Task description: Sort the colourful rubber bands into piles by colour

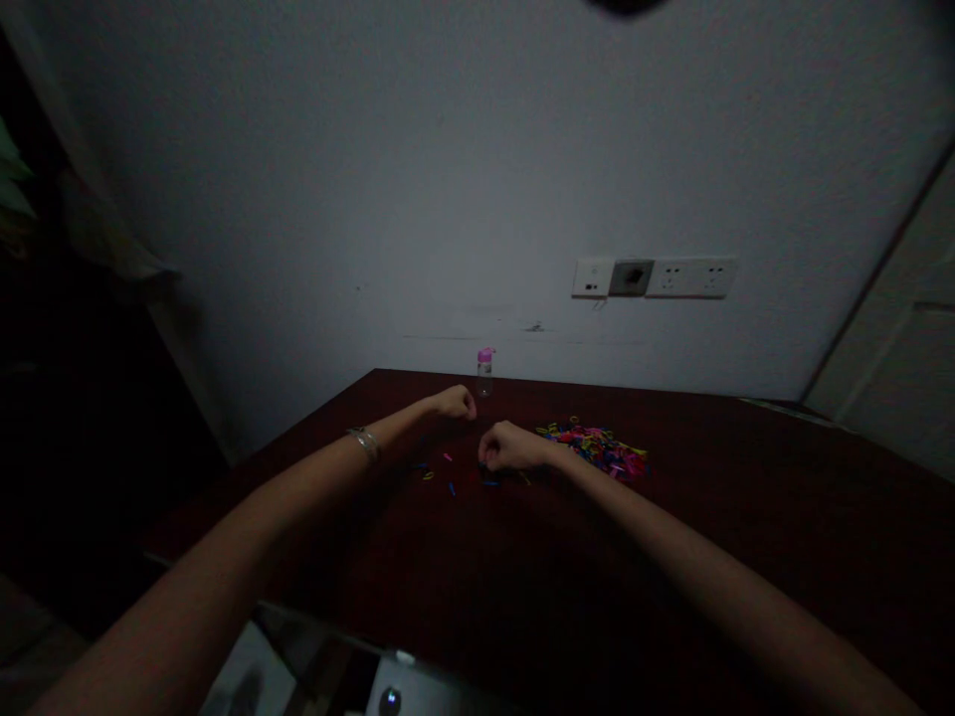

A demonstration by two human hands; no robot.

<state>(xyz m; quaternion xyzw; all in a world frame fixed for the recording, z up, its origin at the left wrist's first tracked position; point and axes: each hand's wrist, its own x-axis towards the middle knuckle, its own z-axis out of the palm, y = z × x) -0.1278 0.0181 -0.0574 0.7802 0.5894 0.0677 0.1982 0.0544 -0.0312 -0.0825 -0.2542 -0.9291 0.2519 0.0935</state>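
Observation:
My left hand (456, 402), with a bracelet (365, 443) at the wrist, is closed just in front of a clear bottle (484, 377) with a pink cap; what it holds, if anything, is hidden. To its right, my right hand (507, 447) is pinched low over the dark red table (448, 567), its fingertips by a small dark piece too dim to make out. A blue piece (490, 483) lies below these fingers. Beyond my right wrist spreads a pile of small colourful pieces (608, 452). A pink piece (448, 457) and a blue piece (452, 489) lie between my forearms.
A pale wall with sockets (690, 277) rises behind the table. At the bottom edge, a light-coloured device (418, 691) with a small lit spot sits below the table's near edge. Dark furniture or cloth stands at the left, and a door frame is at the right.

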